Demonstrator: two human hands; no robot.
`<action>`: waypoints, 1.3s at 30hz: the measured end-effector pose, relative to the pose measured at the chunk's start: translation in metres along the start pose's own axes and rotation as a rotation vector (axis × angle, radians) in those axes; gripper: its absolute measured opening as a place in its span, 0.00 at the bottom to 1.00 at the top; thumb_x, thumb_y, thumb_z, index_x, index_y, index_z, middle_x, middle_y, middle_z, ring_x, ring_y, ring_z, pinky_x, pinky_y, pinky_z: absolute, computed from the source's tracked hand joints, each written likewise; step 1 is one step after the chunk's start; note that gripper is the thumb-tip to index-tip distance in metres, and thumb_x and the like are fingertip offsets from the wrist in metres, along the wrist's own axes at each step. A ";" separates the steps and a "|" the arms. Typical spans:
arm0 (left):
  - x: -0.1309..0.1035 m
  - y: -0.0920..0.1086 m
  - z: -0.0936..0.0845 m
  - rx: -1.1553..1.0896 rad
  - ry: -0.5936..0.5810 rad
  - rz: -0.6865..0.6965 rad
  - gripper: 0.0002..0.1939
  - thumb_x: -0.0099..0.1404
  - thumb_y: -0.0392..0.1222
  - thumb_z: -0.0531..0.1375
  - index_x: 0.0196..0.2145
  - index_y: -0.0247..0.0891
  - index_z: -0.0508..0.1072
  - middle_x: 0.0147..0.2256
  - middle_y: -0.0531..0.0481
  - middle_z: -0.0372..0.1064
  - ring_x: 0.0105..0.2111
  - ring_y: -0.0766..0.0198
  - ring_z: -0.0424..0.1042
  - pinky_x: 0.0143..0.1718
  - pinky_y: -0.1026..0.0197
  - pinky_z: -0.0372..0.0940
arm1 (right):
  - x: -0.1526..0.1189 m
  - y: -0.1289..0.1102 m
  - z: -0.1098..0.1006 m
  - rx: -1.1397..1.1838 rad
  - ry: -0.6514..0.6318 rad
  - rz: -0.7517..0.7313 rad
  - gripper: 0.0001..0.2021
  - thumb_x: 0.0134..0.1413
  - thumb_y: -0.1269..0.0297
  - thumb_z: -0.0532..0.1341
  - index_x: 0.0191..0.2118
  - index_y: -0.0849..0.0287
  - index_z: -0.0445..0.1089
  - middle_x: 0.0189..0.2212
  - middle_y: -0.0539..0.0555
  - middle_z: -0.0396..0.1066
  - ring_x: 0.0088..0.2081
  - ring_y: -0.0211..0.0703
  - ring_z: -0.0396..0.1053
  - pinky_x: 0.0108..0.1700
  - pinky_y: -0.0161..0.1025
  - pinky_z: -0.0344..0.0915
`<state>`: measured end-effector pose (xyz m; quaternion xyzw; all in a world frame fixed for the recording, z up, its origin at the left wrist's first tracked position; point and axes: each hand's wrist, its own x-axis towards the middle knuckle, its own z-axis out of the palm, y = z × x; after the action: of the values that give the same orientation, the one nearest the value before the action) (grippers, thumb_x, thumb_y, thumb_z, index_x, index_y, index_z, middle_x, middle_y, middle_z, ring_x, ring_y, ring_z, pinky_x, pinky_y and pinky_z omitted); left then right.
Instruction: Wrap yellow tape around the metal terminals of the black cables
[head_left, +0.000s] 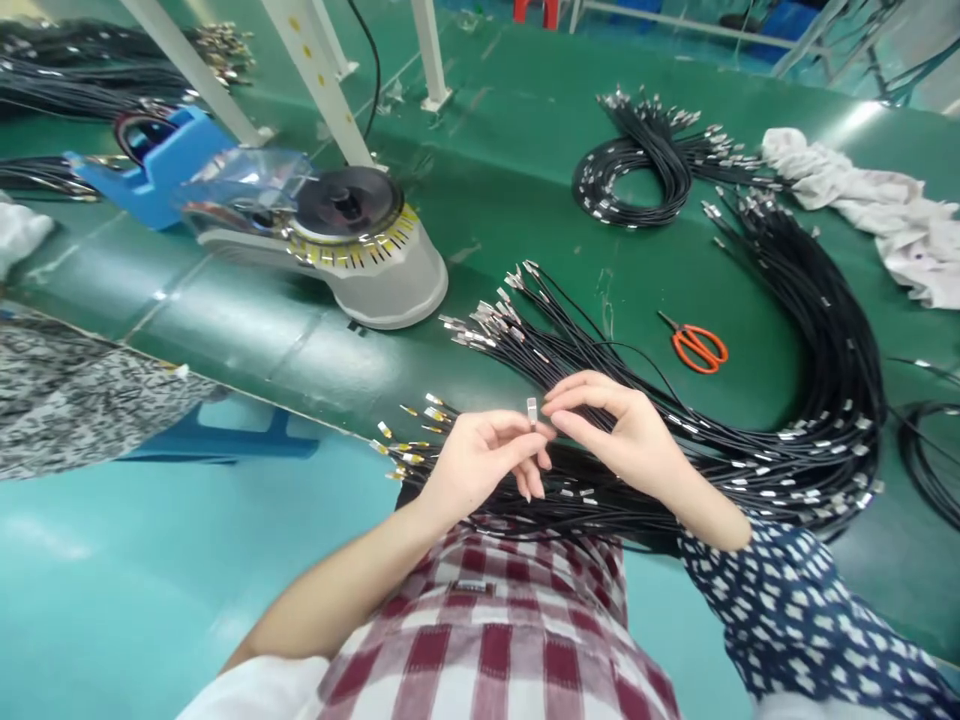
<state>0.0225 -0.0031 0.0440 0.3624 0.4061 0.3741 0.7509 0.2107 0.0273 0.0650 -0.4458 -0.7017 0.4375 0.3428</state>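
Note:
A small silvery connector end [532,411] stands upright, pinched between the thumb and fingers of my left hand [487,455]. Just to the right of it is my right hand [619,430], its thumb and fingertips close together near the connector; whether anything is between them is too small to tell. Under and around both hands runs a thick bundle of black cables [720,450] with white labels. Some cable ends with metal tips [495,325] fan out above my hands, and others with yellow parts [409,455] lie left of my left hand.
Orange-handled scissors [699,348] lie on the green table [517,210]. A grey round dispenser [390,285] and a blue holder [169,165] stand at the left. Coiled cables [634,185] and a white cloth [862,200] are farther back. Someone in patterned clothing [67,400] is at far left.

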 end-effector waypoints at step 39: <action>-0.001 -0.005 -0.008 0.015 -0.060 0.043 0.13 0.67 0.46 0.60 0.42 0.35 0.77 0.27 0.50 0.72 0.19 0.67 0.72 0.22 0.64 0.64 | -0.011 0.105 -0.160 -1.296 0.170 0.355 0.15 0.58 0.61 0.57 0.42 0.59 0.79 0.45 0.61 0.74 0.46 0.53 0.69 0.41 0.44 0.62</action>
<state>0.0169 -0.0046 0.0369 0.3876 0.3784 0.3762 0.7517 0.3889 0.0895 0.0285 -0.7026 -0.7090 -0.0586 -0.0170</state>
